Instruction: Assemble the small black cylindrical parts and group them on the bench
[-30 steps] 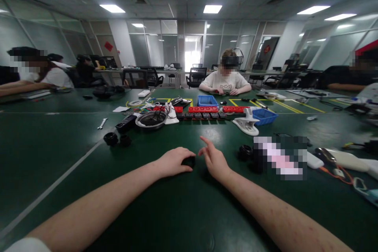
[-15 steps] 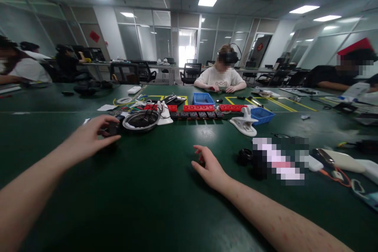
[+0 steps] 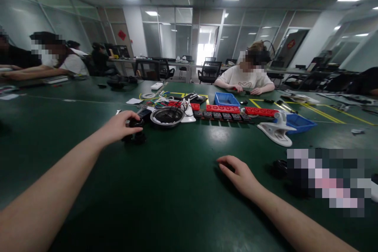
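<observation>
My left hand (image 3: pixel 121 127) reaches over the left side of the table. Its thumb and fingers close around a small black object (image 3: pixel 137 123), too dark to name. More black pieces (image 3: pixel 138 138) lie on the table just under that hand. A round metal dish (image 3: pixel 167 117) with dark contents stands right of it, and a small dark device (image 3: pixel 144 113) sits between. My right hand (image 3: pixel 240 175) rests on the tabletop with fingers loosely curved. Thumb and forefinger are apart, and nothing shows between them.
Red strips (image 3: pixel 223 109) and a row of black modules (image 3: pixel 223 116) cross the middle of the green table. Blue bins (image 3: pixel 226 99) and a white clip stand (image 3: pixel 276 130) are near them. A coworker (image 3: pixel 245 74) sits opposite. Black rings (image 3: pixel 280 168) lie right of my right hand.
The view has turned left, so the table's contents appear farther right. Black pieces beneath my left hand show more clearly. My right hand stays low over the table.
</observation>
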Demonstrator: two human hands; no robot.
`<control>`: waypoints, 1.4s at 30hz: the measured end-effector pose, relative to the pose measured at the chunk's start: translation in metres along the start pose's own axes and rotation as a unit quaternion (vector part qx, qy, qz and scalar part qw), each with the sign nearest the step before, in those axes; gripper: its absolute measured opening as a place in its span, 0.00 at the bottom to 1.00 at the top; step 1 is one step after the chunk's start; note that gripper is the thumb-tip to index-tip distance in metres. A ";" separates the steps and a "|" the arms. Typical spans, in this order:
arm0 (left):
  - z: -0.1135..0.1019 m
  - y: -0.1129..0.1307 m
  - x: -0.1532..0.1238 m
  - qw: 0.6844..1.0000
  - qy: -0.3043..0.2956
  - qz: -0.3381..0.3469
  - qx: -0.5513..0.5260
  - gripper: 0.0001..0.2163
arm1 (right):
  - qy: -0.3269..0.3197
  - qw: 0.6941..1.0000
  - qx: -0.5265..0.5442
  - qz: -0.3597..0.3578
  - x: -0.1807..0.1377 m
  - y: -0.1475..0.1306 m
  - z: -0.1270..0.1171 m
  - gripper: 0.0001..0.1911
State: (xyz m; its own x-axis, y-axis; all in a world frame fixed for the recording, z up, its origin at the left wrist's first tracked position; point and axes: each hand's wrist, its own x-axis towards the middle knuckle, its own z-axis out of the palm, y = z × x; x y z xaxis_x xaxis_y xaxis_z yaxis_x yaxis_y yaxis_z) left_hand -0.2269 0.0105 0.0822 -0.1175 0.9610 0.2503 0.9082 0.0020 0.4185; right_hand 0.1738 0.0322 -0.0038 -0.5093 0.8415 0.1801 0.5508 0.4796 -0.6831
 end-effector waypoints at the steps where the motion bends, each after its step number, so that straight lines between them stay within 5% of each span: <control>1: -0.001 -0.002 0.000 1.000 0.003 0.011 0.013 0.22 | -0.002 1.000 -0.010 -0.006 0.000 0.000 0.000 0.11; 7: -0.001 -0.001 -0.002 0.987 -0.051 0.103 0.115 0.21 | -0.013 0.999 -0.035 -0.032 0.000 -0.003 -0.002 0.09; 15: 0.015 0.001 -0.005 0.977 -0.117 0.080 0.159 0.18 | -0.018 0.998 -0.037 -0.050 0.000 -0.005 -0.003 0.09; 32: 0.020 -0.002 -0.003 0.958 -0.110 0.105 0.241 0.15 | -0.044 0.996 -0.043 -0.058 -0.001 -0.008 -0.005 0.09; 37: 0.015 0.019 -0.008 0.964 -0.040 0.154 0.211 0.28 | 0.038 0.995 -0.043 -0.085 -0.004 -0.009 -0.007 0.13; 40: 0.018 0.050 -0.020 0.968 0.039 0.194 0.151 0.29 | 0.126 0.989 -0.008 -0.075 -0.007 -0.007 -0.006 0.23; 42: 0.029 0.075 -0.035 0.973 0.047 0.210 0.087 0.29 | 0.132 0.988 0.061 -0.046 -0.011 -0.011 -0.006 0.20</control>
State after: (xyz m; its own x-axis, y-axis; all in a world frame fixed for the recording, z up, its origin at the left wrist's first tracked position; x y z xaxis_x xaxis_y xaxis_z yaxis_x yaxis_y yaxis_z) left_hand -0.1433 -0.0150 0.0794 0.2491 0.8578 0.4495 0.9376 -0.3299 0.1100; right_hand 0.1771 0.0188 0.0061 -0.3540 0.8395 0.4122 0.4186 0.5364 -0.7329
